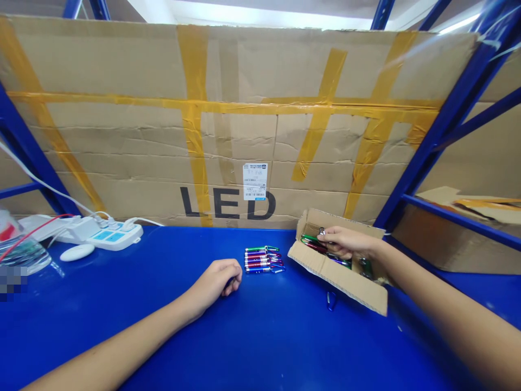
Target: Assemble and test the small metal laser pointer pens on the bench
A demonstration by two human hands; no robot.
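Observation:
My right hand [344, 241] reaches into an open cardboard box [337, 277], its fingers pinched at the metal clip of a small green keychain flashlight [310, 238]. More shiny flashlights in red, purple and green lie in the box, partly hidden by the hand. On the blue table, my left hand [223, 276] rests with fingers curled in, and I see nothing in it. Just right of it lies a stacked row of several keychain flashlights [257, 260], green, purple, red and blue, their carabiner clips pointing right. A blue carabiner clip [331, 300] shows below the box's near flap.
A large taped cardboard carton [142, 157] marked LED stands along the back of the table [260, 336]. At left are a white power strip [116, 236] with cables, a white oval object [77, 252] and a plastic bag [24, 252]. Blue rack posts [431, 136] flank both sides.

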